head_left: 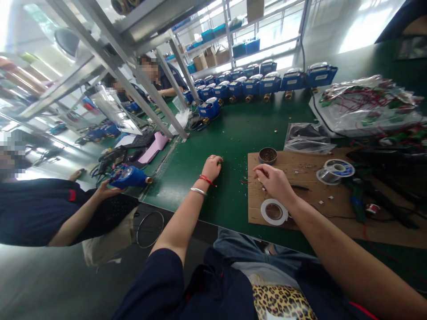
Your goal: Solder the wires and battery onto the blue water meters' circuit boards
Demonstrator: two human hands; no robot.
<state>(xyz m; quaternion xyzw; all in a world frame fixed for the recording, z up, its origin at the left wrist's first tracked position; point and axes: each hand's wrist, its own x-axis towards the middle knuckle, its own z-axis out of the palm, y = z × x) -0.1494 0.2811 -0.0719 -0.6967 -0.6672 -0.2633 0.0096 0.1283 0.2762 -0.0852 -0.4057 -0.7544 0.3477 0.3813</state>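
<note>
My left hand rests on the green table with its fingers curled in; a ring, a red string and a silver bangle show on it. What it holds, if anything, is hidden. My right hand lies on a brown cardboard sheet, fingers pinched on something small I cannot make out. A white tape roll lies just below that hand. A small round tin stands above it.
Solder wire spools and a soldering tool lie right of my hand. Rows of blue meters line the far table. Bags of wired boards sit at right. A co-worker at left holds a blue meter.
</note>
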